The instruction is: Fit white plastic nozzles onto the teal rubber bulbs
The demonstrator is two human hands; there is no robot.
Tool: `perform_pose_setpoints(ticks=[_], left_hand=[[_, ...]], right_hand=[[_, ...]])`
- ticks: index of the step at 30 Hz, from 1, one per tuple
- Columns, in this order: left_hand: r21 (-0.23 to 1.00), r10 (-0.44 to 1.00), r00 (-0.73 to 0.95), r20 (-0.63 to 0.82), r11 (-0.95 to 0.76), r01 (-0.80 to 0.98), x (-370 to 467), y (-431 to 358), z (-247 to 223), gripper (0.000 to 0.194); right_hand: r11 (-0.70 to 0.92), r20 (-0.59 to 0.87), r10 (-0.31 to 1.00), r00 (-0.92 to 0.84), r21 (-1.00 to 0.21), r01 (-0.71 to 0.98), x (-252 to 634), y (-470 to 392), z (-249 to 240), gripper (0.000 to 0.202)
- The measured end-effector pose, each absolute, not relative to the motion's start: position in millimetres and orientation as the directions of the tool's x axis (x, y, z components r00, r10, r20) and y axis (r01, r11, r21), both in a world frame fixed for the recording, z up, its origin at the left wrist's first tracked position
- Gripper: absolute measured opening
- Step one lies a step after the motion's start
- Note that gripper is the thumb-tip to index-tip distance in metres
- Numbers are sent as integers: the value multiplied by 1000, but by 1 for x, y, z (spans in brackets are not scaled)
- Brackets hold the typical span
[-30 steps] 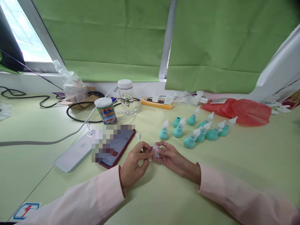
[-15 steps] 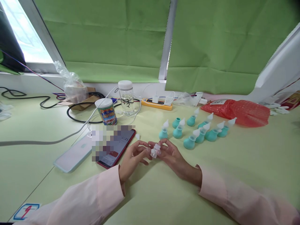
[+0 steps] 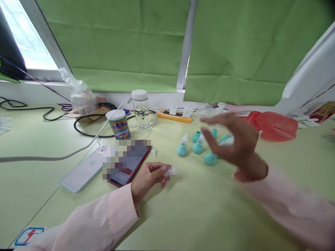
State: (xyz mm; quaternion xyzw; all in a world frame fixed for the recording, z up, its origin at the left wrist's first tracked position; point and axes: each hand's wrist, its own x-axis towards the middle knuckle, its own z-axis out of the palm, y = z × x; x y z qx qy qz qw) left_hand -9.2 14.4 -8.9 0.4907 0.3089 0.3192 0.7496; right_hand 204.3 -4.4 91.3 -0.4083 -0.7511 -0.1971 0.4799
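Note:
Between the thumb and fingers of my left hand (image 3: 150, 177) is a small clear plastic piece (image 3: 172, 171), held just above the table. My right hand (image 3: 232, 141) is raised over the group of teal bulbs, thumb and fingers apart, with nothing between them; it is somewhat blurred. Beside it stand a teal bulb with a clear pointed tip (image 3: 181, 150), another tipped bulb (image 3: 198, 147) and a bulb with an open top (image 3: 196, 136). A further teal bulb (image 3: 210, 159) sits below the right fingers. The hand hides several others in part.
Left of my left hand lie a red-edged phone (image 3: 131, 164) and a pale phone (image 3: 83, 170). A small white tip (image 3: 154, 152) rests near them. Behind are a printed tub (image 3: 120, 127), a lidded jar (image 3: 141, 111), cables and a yellow power strip (image 3: 180, 118). A red bag (image 3: 277, 126) lies right.
My right hand has let go of the clear piece and moved up and right over the bulbs, its fingers spreading. My left hand still holds the piece, now turned sideways.

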Motion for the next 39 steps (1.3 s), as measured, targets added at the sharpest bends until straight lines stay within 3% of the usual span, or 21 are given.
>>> perform_pose_setpoints(ticks=[2,5,7,10,16,21,24,27,30,32,36,39], left_hand=[[936,782,607,-144,306,-172,-9,14,-8,30],[923,773,617,-148,332,-193,-9,15,-7,27],[908,771,617,-160,360,-214,-9,15,-7,25],[893,759,624,-184,394,-217,-9,16,-8,25],[900,761,612,-214,398,-181,-9,13,-7,29],[897,789,573,-222,395,-196,-9,15,-7,24],[887,781,588,-211,406,-221,-9,16,-7,21],[872,791,574,-211,417,-255,-9,17,-8,23],[861,796,572,-196,419,-288,-10,17,-8,21],[861,795,578,-185,414,-294,-10,17,-8,21],[884,783,601,-157,383,-267,-9,15,-8,24],[916,795,597,-106,312,-253,-8,14,-9,24]], right_hand=[[413,744,655,-131,-208,887,223,27,117,19],[107,269,962,-51,-195,975,247,77,127,31],[-34,-125,992,9,-203,979,258,101,115,35],[-58,-309,951,-14,-222,973,265,119,86,35],[15,-217,973,-73,-257,966,259,125,76,27],[147,155,982,-111,-240,960,244,94,135,37],[395,323,900,-295,-315,863,226,45,150,37],[512,326,852,-410,-348,785,208,-2,118,27],[500,197,866,-460,-382,777,196,-23,56,16],[486,187,872,-452,-443,754,192,-24,17,20],[534,382,844,-378,-531,657,187,-21,-20,30],[584,435,810,-394,-531,614,184,-23,-22,27]])
